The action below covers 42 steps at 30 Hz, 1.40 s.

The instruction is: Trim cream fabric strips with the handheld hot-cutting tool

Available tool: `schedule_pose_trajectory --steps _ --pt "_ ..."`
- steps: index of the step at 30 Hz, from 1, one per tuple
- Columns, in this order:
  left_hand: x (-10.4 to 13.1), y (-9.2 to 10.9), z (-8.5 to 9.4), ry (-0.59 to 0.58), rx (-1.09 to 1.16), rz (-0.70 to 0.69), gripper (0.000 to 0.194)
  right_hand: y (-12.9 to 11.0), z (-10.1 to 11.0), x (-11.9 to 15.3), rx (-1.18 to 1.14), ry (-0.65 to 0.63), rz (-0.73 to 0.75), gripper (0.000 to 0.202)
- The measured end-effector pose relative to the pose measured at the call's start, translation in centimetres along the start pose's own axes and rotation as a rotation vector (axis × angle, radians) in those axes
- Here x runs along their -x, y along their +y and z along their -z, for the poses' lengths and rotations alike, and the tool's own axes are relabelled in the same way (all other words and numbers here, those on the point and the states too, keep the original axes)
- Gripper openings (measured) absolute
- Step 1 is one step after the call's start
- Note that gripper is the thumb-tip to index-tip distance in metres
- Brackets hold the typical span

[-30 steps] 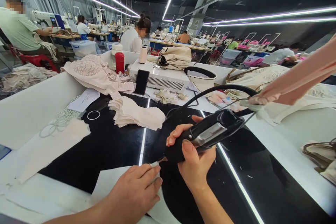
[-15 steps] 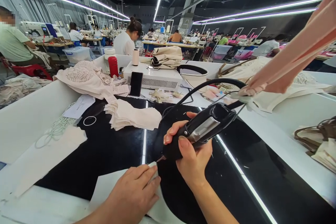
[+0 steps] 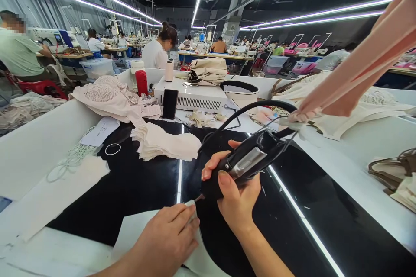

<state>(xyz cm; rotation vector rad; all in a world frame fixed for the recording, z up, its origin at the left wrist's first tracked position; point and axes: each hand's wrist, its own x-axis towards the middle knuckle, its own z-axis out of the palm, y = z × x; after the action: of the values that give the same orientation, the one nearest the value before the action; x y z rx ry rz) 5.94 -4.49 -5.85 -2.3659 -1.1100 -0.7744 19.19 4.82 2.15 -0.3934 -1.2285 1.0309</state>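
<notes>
My right hand (image 3: 238,199) is wrapped round a black corded handheld tool (image 3: 248,162) with a silver lever on its side. The tool's small tip (image 3: 200,198) points down and left, close to a pale flat piece (image 3: 191,210) under my left fingertips. My left hand (image 3: 173,233) is closed over that piece, fingers together; most of the piece is hidden. Beneath lies a white sheet (image 3: 133,225) with a curved right edge, on the glossy black tabletop (image 3: 152,190). A pink fabric strap (image 3: 354,69) is tied to the tool's cord end from the upper right.
A stack of cream fabric pieces (image 3: 165,140) lies ahead. Left are a white ring (image 3: 112,149), pale green cord (image 3: 69,160) and a paper slip (image 3: 99,131). Behind stand a phone (image 3: 170,104), a red bottle (image 3: 141,82) and a vented white box (image 3: 195,97). Co-workers sit beyond.
The rear of the tool and the tied end of the pink strap have shifted slightly left and down. My left hand stays in nearly the same place. The view has moved a little.
</notes>
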Motion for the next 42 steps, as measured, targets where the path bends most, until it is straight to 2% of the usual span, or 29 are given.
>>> schedule_pose_trajectory --steps 10,16,33,37,42 --pt "0.01 0.32 -0.07 0.028 0.028 0.077 0.031 -0.01 -0.08 0.15 0.046 0.002 0.010 0.031" --pt "0.05 0.39 -0.08 0.034 0.043 0.094 0.028 0.11 -0.16 0.13 0.009 0.010 0.015 0.040" --pt "0.46 0.38 0.24 -0.011 0.044 0.108 0.027 0.32 -0.22 0.31 0.031 -0.003 0.028 0.040" --pt "0.52 0.37 0.06 0.007 0.040 0.120 0.026 0.15 -0.33 0.29 0.036 0.015 -0.003 0.037" --pt "-0.01 0.35 0.23 0.029 0.045 0.115 0.029 0.10 -0.62 0.42 0.015 0.029 -0.009 0.044"
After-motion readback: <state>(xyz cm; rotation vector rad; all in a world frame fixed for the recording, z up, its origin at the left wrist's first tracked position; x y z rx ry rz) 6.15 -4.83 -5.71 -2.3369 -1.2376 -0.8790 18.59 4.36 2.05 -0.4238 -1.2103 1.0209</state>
